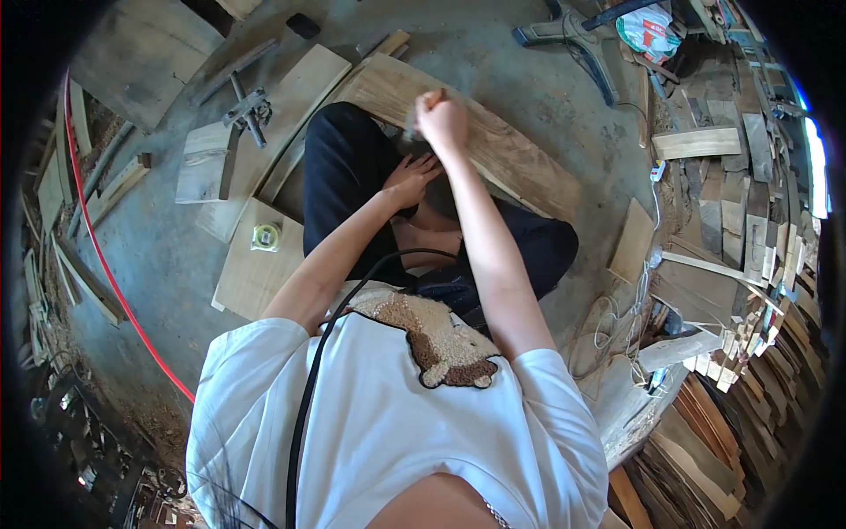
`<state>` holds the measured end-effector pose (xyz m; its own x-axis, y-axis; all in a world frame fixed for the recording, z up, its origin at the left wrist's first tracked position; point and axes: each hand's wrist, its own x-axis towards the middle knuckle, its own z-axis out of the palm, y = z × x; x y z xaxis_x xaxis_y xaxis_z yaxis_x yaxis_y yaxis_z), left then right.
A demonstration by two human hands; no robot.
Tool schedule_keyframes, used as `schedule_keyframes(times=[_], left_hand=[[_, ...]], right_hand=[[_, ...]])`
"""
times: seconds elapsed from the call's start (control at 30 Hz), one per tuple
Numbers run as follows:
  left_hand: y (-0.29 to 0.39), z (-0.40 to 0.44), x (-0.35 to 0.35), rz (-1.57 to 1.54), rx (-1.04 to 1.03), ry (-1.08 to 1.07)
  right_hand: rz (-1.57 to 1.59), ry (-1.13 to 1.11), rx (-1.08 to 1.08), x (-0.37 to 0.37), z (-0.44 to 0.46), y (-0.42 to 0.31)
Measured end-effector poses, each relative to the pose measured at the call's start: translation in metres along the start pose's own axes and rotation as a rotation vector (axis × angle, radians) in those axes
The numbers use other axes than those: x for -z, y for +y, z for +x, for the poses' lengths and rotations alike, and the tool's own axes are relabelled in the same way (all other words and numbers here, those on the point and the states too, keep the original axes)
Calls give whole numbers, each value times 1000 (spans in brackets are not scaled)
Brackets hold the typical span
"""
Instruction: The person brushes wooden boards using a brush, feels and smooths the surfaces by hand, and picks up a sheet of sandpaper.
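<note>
A wide wooden board (520, 159) lies slantwise in front of my crossed legs. Over its near edge, my right hand (441, 119) is closed round a small brownish thing that I cannot make out. My left hand (411, 181) is lower and to the left, its fingers spread and pointing toward the board's near edge, beside my knee. Whatever lies beneath its fingertips is dark and hard to tell. A roll of yellowish tape (265, 237) sits on a pale board (251, 273) left of my left forearm.
A metal clamp (248, 110) and a wood block (207, 163) are at the left. A red hose (106, 264) curves along the far left. Stacked wood offcuts (731, 194) and a white cable (641, 282) lie at the right. A plastic bag (649, 33) is at the upper right.
</note>
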<state>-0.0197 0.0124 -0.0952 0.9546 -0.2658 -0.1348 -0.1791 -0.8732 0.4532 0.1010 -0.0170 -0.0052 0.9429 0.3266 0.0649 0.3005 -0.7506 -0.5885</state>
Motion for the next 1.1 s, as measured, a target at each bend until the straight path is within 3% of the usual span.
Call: schedule_keyframes(times=[0.03,0.07,0.13,0.2,0.23,0.3,0.4,0.47,0.57,0.67,0.73,0.77,0.8,0.83,0.9,0.93,1.0,1.1], left_hand=[[-3,1,-6,-26,-18,47],[-5,2,-9,-116,-40,75],[-8,5,-14,-252,-24,170],[-4,-1,-12,-207,-39,338],[-8,2,-21,-191,-69,427],[-4,4,-10,-262,-47,406],[8,5,10,-272,-21,436],[13,4,15,-216,-28,544],[11,3,10,22,91,400],[8,4,2,187,176,275],[9,4,0,210,167,308],[10,2,2,205,163,303],[10,1,3,203,159,299],[10,1,5,201,155,294],[6,2,0,189,128,334],[3,3,-1,184,119,356],[7,1,4,174,142,300],[8,0,13,179,151,272]], right_hand=[[168,-136,-102,-15,1,-12],[209,-88,-102,-52,5,2],[287,-107,-123,-51,3,3],[673,-189,-190,-12,-7,20],[674,-141,-233,13,-16,34],[701,-67,-376,51,-21,97],[651,29,-676,126,-48,192],[525,175,-685,174,-63,239],[-183,157,-829,226,-60,304],[-616,157,-803,220,-43,288],[-582,138,-699,200,-34,204],[-487,151,-523,169,-19,219],[-412,69,-475,159,-15,165],[-360,130,-427,136,-7,128],[-88,44,-314,80,17,98],[-10,-58,-341,64,23,68],[436,-104,-247,17,28,48],[620,-170,-289,6,28,39]])
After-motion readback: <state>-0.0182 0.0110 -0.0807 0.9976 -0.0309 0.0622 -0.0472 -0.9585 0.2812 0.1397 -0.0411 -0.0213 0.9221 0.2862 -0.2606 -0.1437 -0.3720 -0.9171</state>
